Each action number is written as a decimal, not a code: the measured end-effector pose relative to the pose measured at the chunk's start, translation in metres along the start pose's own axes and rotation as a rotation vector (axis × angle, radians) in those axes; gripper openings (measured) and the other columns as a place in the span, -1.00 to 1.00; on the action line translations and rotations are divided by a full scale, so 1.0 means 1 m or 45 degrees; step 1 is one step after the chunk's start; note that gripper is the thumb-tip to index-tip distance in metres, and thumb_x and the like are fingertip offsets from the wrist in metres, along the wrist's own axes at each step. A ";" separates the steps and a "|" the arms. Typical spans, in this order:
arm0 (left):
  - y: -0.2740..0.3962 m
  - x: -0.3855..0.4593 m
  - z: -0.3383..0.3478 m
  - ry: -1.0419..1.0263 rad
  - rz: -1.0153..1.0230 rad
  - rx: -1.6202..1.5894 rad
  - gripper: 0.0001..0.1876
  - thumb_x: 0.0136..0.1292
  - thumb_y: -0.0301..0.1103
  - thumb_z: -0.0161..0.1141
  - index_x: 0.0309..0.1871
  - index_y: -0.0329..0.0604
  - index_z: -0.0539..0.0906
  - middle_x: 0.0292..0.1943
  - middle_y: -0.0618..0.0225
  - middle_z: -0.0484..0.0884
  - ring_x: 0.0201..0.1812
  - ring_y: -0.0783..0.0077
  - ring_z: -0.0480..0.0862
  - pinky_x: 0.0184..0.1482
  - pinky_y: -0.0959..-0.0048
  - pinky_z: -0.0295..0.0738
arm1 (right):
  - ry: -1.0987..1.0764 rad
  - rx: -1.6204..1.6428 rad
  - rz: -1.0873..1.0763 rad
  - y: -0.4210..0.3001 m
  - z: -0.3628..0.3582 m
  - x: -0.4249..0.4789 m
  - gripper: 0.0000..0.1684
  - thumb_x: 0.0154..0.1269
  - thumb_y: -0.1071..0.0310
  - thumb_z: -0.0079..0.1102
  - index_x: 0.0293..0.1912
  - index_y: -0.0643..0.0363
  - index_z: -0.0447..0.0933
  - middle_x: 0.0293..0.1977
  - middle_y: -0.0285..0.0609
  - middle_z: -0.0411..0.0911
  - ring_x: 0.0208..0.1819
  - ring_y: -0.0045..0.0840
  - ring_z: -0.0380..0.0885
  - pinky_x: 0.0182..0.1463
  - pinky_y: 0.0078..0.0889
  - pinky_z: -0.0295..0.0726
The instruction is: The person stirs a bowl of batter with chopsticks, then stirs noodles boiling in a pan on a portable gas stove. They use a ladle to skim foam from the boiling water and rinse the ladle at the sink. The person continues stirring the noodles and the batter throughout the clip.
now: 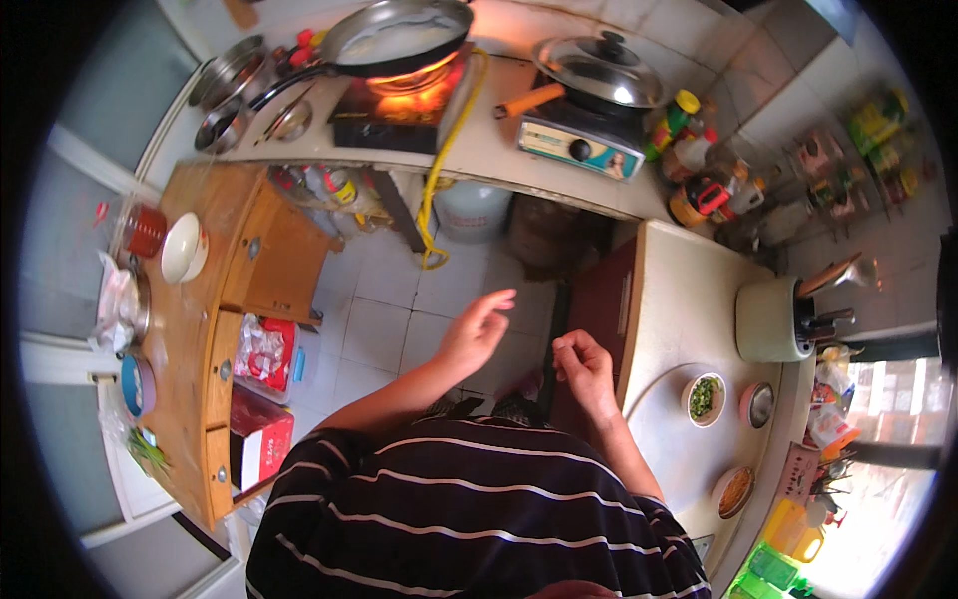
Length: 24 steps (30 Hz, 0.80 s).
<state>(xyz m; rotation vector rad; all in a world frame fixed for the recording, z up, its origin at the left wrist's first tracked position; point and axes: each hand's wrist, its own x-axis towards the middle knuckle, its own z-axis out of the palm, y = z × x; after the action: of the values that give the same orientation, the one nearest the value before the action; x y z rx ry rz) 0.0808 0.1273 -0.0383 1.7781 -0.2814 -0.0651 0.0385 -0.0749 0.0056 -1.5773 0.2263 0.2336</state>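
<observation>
My left hand hangs over the tiled floor with its fingers apart and holds nothing. Beside it, near the edge of the right counter, my right hand has its fingers curled; whether something small is between them I cannot tell. Ahead, a frying pan with whitish contents sits tilted over a burner with an orange glow. To its right a lidded pan with an orange handle stands on a portable gas stove. A bowl of chopped greens rests on the right counter.
A wooden cabinet with open lower compartments stands at left, bearing white bowls and a blue bowl. A yellow hose hangs before a gas cylinder. Sauce bottles and a knife block line the right side.
</observation>
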 end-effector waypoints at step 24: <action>-0.074 -0.163 -0.290 0.960 -0.654 -0.498 -0.74 0.35 -0.50 0.00 0.06 -0.19 0.56 -0.07 0.34 0.62 -0.14 0.55 0.59 -0.11 0.57 0.50 | -0.752 -0.346 -0.301 -0.047 0.356 0.172 -0.74 0.39 0.27 0.04 -0.30 0.24 0.58 -0.62 -0.37 0.43 -0.58 -0.76 0.40 -0.54 -0.59 0.42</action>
<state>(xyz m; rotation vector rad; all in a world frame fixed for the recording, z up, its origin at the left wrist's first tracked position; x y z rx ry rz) -0.0086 0.4555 -0.0613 1.3310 0.6897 0.1738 0.2146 0.2826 -0.0051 -1.7118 -0.4660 0.5473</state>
